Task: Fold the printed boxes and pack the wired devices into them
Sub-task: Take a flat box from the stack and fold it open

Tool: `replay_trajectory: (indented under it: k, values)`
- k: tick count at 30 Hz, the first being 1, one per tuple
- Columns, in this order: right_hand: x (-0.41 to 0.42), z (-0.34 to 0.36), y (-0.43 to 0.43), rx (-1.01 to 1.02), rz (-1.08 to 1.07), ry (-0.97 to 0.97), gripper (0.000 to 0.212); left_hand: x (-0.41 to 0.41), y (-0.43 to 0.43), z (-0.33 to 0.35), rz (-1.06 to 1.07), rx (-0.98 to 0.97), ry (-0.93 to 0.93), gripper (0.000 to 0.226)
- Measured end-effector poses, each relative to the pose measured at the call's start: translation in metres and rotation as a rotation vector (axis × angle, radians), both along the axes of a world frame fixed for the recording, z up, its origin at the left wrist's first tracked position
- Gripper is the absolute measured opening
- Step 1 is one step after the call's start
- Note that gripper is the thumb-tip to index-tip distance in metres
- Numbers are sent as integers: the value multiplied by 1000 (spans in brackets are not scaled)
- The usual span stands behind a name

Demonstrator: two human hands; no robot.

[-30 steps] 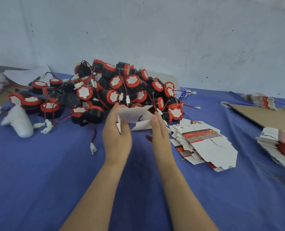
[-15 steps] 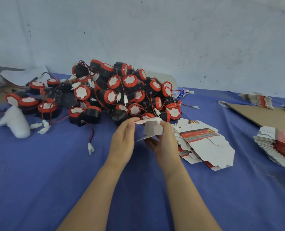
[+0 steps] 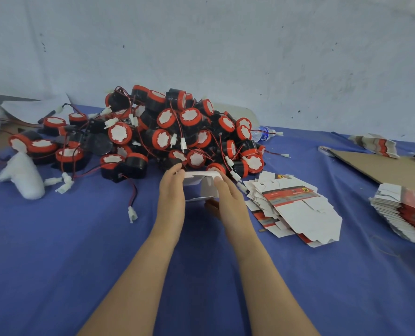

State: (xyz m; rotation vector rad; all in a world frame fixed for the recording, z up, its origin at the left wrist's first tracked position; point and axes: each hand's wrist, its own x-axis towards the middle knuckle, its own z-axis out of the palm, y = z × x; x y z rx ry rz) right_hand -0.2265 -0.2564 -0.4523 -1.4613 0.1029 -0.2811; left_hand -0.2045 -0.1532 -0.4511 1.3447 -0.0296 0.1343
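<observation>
Beside blurred-label flat boxes (image 3: 298,209), left hand (image 3: 172,194) and right hand (image 3: 229,198) hold box (image 3: 201,175).

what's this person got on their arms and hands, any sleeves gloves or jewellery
No sleeves are in view: the left forearm and right forearm are bare down to the bottom edge of the picture. The left hand and right hand wear no gloves. No watch, bracelet or ring shows on the sides facing the camera.
</observation>
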Motion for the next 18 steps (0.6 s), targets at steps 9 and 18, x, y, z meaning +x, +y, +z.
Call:
replay_trajectory:
  k: [9,18]
  values:
    - [4,-3,-5,34,10,9,36,-3,0,-9,33,197,-106,53]
    - [7,-3,-6,207,-15,110,21,-1,1,-7,104,140,-139,50]
